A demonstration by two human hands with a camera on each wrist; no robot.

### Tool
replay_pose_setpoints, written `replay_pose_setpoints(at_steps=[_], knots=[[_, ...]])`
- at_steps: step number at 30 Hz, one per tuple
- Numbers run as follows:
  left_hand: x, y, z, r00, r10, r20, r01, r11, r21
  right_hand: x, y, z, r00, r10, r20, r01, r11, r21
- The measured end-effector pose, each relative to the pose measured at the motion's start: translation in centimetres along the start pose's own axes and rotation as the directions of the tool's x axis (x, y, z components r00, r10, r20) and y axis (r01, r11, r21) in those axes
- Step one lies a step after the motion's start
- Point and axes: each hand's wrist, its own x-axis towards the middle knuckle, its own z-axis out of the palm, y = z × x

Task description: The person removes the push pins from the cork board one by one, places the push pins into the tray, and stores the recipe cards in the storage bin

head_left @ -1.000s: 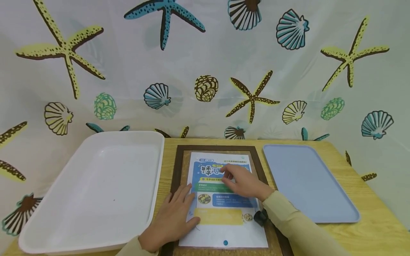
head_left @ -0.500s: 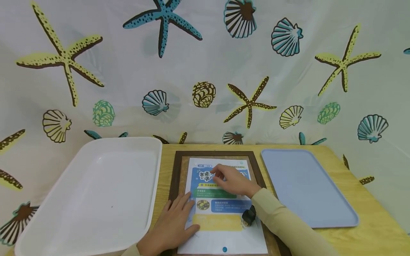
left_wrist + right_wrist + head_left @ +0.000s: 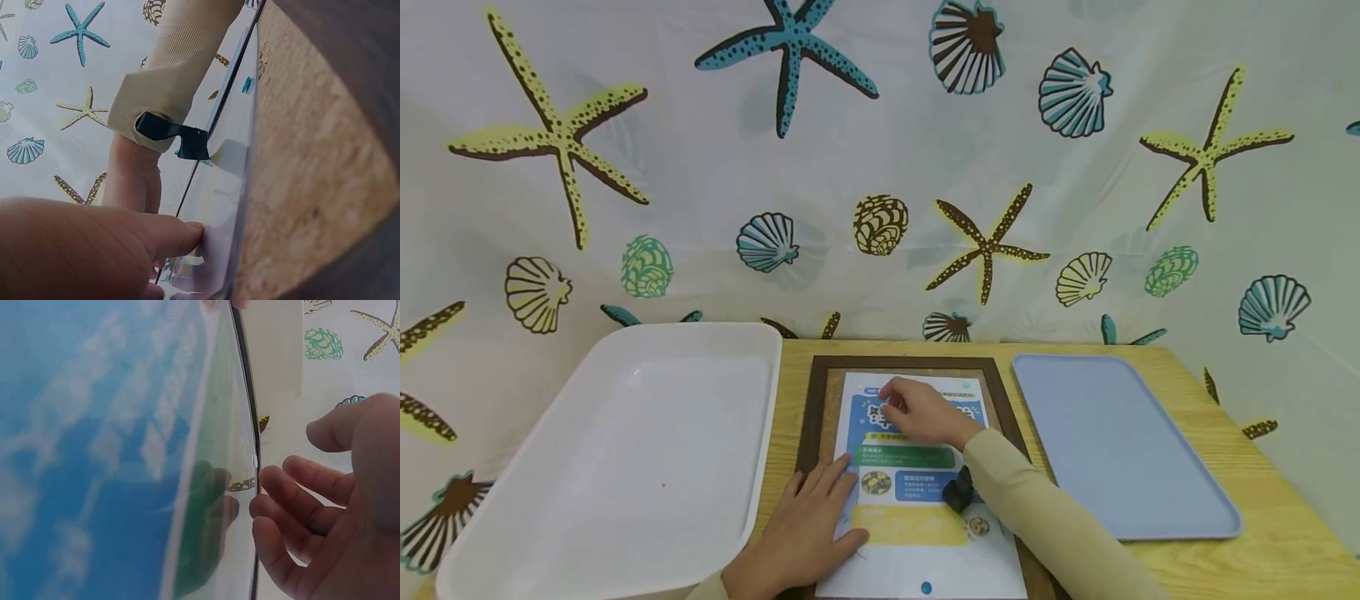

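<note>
A printed poster [image 3: 917, 525], blue, green and yellow on white, lies on a cork board [image 3: 833, 417] with a dark brown frame. My left hand [image 3: 801, 525] rests on the poster's left edge, fingers spread. In the left wrist view, its thumb [image 3: 181, 234] touches the glossy sheet. My right hand [image 3: 921, 411] is at the poster's upper left, over the large title lettering. The right wrist view shows its fingers [image 3: 294, 494] loosely curled and its thumb apart, holding nothing. A blue push pin [image 3: 927, 587] sits at the poster's bottom middle.
A large white tray [image 3: 610, 517] stands left of the board. To the right lies a flat light-blue tray [image 3: 1135, 442]. Both share a wooden table [image 3: 1292, 533], with a seashell-and-starfish curtain [image 3: 850, 150] behind. A black wrist camera [image 3: 958, 492] hangs under the right sleeve.
My right hand has slid leftward across the poster's top part, toward its upper-left corner. The left hand stays at the left edge. The head view has tilted slightly upward.
</note>
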Motion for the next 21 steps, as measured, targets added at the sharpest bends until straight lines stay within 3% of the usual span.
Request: replay_pose_setpoints(at_steps=[12,21], knots=[[-0.1,0.0,-0.1,1.0,-0.016,0.024,0.016,1.0,0.018,2.5,0.2,0.8,0.992,0.12,0.032,-0.121,0.992,0.035],[0.0,-0.2,-0.4,0.999,-0.007,0.036,0.005,0.999,0.052,3.8,0.5,1.1,0.994,0.091,0.061,-0.093,0.995,0.044]])
